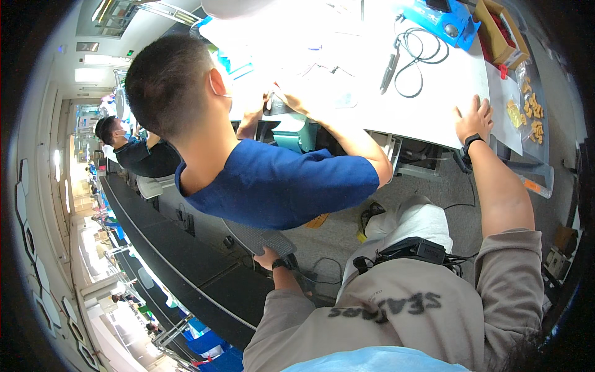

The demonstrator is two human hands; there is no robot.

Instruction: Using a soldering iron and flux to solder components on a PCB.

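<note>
My right hand lies flat on the near edge of the white tabletop, fingers spread wide and holding nothing; a black watch sits on that wrist. Just right of the hand lies a clear bag of small yellow parts. My left hand is low on the left, touching the back of the grey mesh chair; I cannot tell how far its fingers are closed. A person in a blue shirt sits in that chair, bent over the tabletop. Farther off, a blue device with a black cable stands beside a cardboard box.
</note>
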